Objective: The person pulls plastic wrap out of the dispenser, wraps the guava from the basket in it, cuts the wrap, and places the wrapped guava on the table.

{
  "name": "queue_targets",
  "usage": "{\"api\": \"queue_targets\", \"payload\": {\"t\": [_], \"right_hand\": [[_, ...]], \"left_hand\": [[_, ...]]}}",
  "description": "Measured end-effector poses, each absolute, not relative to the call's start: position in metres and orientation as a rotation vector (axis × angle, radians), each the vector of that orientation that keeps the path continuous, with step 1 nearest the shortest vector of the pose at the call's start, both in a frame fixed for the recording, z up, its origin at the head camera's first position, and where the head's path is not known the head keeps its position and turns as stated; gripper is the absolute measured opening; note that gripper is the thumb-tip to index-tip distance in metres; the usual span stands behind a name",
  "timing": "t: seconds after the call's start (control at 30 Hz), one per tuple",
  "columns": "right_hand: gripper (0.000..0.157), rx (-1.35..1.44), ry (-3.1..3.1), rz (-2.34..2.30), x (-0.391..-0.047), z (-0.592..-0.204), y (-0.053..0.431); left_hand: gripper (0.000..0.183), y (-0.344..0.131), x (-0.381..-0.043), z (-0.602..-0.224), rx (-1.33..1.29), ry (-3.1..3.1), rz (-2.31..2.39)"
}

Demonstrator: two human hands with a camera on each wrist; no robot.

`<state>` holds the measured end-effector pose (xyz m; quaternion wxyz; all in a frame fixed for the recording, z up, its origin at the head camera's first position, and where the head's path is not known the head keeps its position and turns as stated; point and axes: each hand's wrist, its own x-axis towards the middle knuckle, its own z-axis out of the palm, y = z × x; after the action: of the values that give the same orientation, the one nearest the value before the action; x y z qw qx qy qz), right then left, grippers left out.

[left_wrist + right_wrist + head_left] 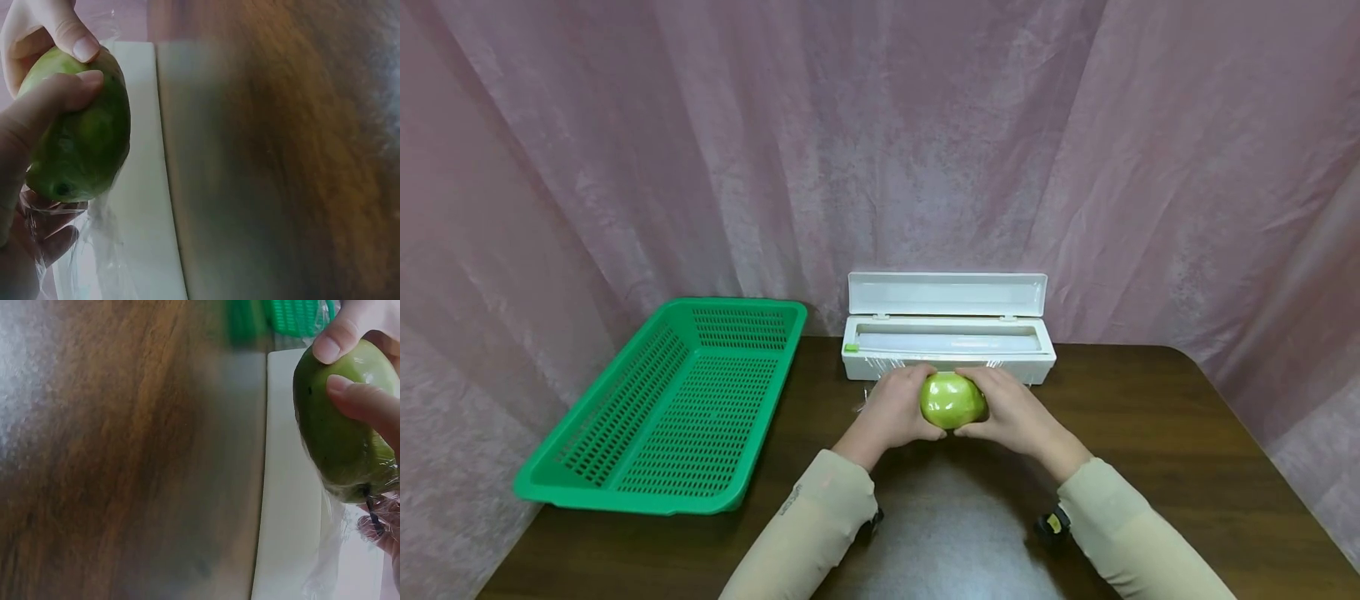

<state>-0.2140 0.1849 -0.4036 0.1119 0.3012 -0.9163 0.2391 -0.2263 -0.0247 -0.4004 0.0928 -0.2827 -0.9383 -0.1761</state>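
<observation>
Both hands hold a green pear (pixel 951 400) in front of the white cling film dispenser (pixel 949 369). My left hand (pixel 898 406) grips its left end, and my right hand (pixel 1011 410) grips its right end. The thumbs press the near side, with the other fingers around the far side. A dark stem shows at the right end in the right wrist view. Clear cling film (pixel 94 250) clings to the pear and hangs in wrinkles by the fingers in the left wrist view. The dispenser's lid (pixel 947 293) stands raised, and a film roll (pixel 947 342) lies inside.
A green perforated plastic basket (pixel 730 496) stands at the left of the dark wooden table (pixel 1135 417). Behind the table hangs a pink curtain (pixel 925 150). A small green tab (pixel 851 347) sits on the dispenser's left front edge.
</observation>
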Motion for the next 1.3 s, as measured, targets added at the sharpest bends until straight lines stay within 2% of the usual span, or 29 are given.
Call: {"api": "queue_targets", "payload": {"t": [1.3], "right_hand": [[0.079, 0.862, -2.846, 0.855, -0.192, -0.415, 0.189]], "left_hand": [[0.079, -0.031, -0.207, -0.413, -0.857, -2.957, -0.731]]}}
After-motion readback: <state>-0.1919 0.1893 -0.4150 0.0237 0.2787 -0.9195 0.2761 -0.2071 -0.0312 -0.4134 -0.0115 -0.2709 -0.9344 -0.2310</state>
